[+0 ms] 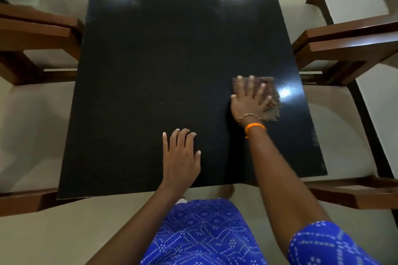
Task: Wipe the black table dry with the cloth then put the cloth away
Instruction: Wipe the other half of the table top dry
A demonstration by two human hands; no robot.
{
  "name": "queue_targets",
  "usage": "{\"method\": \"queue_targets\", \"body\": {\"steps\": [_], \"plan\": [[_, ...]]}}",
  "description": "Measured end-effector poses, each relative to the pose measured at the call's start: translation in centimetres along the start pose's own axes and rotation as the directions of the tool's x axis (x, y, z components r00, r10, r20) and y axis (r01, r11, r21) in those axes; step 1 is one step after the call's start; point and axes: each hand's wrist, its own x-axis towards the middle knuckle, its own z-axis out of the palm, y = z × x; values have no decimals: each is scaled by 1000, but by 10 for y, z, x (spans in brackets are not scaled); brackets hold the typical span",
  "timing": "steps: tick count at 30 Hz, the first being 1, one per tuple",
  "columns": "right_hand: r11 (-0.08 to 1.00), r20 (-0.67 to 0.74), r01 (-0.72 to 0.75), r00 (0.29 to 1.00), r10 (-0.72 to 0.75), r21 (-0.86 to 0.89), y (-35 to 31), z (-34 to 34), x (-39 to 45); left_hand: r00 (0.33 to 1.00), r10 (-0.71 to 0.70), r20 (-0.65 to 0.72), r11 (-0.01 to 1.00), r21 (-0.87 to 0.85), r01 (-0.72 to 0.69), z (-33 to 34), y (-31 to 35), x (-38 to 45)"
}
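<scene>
The black table (pixel 163 64) runs away from me, glossy, with light glare at its far end. A brownish cloth (pixel 271 101) lies flat on the table near its right edge. My right hand (pixel 249 98) presses down on the cloth with fingers spread; it looks blurred. An orange band and a bead bracelet circle that wrist. My left hand (pixel 179 157) rests flat on the bare tabletop near the front edge, holding nothing.
Brown wooden chairs with pale seats stand along both sides: two on the left (pixel 36 34) and two on the right (pixel 349 45). Pale floor shows around them. My blue patterned clothing (pixel 204 232) fills the bottom of the view.
</scene>
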Motion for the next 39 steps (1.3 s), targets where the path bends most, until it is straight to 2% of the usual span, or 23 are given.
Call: {"method": "queue_targets", "body": {"steps": [2, 4, 6, 8, 13, 16, 20, 25, 30, 34, 39], "plan": [[978, 34, 206, 978, -206, -14, -31, 12, -14, 1000, 19, -5, 1000, 11, -19, 5, 14, 2], [926, 61, 375, 926, -373, -29, -42, 17, -23, 1000, 29, -9, 1000, 8, -29, 11, 33, 5], [884, 56, 466, 884, -463, -39, -28, 15, -19, 999, 48, -8, 999, -11, -48, 16, 52, 9], [873, 30, 487, 873, -486, -33, 1, 8, -7, 997, 75, 6, 997, -26, -74, 22, 75, 13], [955, -59, 294, 954, -295, -30, 92, -19, 38, 994, 103, 26, 994, -46, -102, 39, 131, 27], [985, -76, 174, 982, -174, -6, 132, -36, 72, 999, 51, 17, 997, -60, -49, 48, 154, 33], [992, -38, 110, 994, -107, 66, 138, -51, 115, 999, -33, 1, 998, -47, 33, 55, 162, 35], [985, 46, 97, 993, -104, 142, 132, -60, 143, 997, -78, 7, 996, -51, 78, 56, 170, 37], [987, -42, 137, 990, -134, 87, 146, -50, 109, 997, -75, 35, 997, -34, 76, 51, 173, 35], [992, -78, 120, 990, -117, 32, 171, -35, 38, 995, -72, 62, 995, -70, 77, 47, 171, 36], [997, -130, 69, 990, -63, 45, 204, -22, -52, 992, -42, 122, 994, -92, 54, 44, 168, 35]]}}
